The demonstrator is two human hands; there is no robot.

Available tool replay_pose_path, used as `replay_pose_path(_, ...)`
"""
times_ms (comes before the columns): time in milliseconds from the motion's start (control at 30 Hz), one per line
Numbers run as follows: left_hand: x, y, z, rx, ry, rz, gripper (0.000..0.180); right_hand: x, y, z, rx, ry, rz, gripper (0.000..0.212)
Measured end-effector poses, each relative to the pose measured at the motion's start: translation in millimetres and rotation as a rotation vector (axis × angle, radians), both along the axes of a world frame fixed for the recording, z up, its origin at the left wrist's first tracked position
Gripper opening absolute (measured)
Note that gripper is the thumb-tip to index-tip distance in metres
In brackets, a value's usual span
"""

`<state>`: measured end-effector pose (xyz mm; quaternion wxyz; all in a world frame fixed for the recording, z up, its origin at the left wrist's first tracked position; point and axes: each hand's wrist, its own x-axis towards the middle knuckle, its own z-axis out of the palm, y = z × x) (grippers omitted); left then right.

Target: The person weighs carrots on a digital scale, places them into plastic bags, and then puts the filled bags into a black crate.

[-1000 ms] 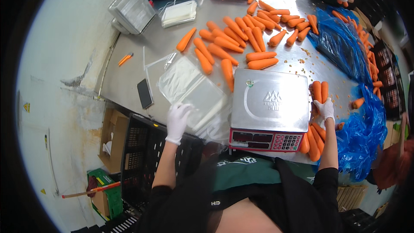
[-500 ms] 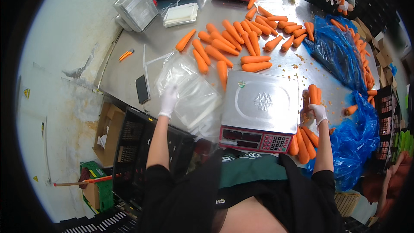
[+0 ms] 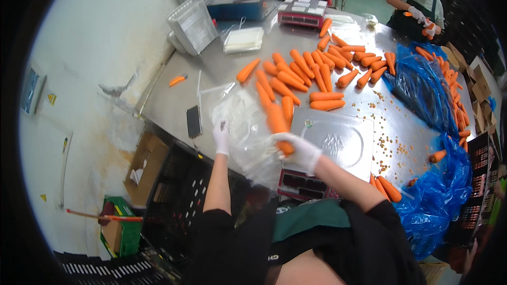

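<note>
1. Head view, landmark = near scale (image 3: 343,140), red body with steel plate, at the front edge of the metal tabletop (image 3: 168,97).
2. Right hand (image 3: 302,154), white glove: over the near scale's front-left corner, fingers clamped on the held carrots (image 3: 276,120). These are just left of the near scale, tips pointing away from wearer; blurred, so exact count can't be read.
3. Left hand (image 3: 222,138), white glove: left of the near scale, fingertips at the edge of the clear plastic bags (image 3: 243,129). Can't tell if fingers are pinched together or apart.
4. Bags: spread flat-ish and wrinkled, left of the near scale. Phone (image 3: 194,121) farther left, past the bags; orange cutter (image 3: 178,80) far-left of the near scale.
5. Loose carrots (image 3: 301,62): scattered beyond the near scale. Carrot pair (image 3: 327,105) just behind its plate, side by side. More carrots (image 3: 390,190) at its front-right corner.
6. Right of the near scale: small bits (image 3: 385,151) on the metal, then crumpled blue plastic (image 3: 438,195).
7. Well beyond the near scale: second red scale (image 3: 302,15); far-right, a co-worker (image 3: 414,5) in white gloves holding carrots.
</note>
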<state>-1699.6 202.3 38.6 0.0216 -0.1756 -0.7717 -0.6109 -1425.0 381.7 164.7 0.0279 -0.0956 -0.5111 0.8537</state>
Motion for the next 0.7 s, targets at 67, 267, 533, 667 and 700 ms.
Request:
replay_pose_path(67,0.8,18.3,6.8,0.088,-0.098,-0.041,0.011,-47.8,-19.2,-52.2,0.095,-0.070,-0.058,0.041)
replay_pose_path(267,-30.4,11.9,105.8,0.467,-0.049,0.145,0.015,-78.1,-55.7,-98.0,-0.332,-0.599,-0.169,0.045)
replay_pose_path(533,89.5,74.6,224.6,0.098,0.476,-0.293,0.009,79.6,-5.8,73.1,0.200,-0.350,0.057,0.043)
replay_pose_path(667,189.1,159.9,183.6,-0.097,1.104,-0.777,0.006,181.2,17.5,99.1,0.611,-0.342,-0.178,0.058)
replay_pose_path(700,206.1,165.5,161.3,-0.159,1.040,-0.897,0.006,194.4,14.4,112.3,0.620,-0.396,-0.175,0.057)
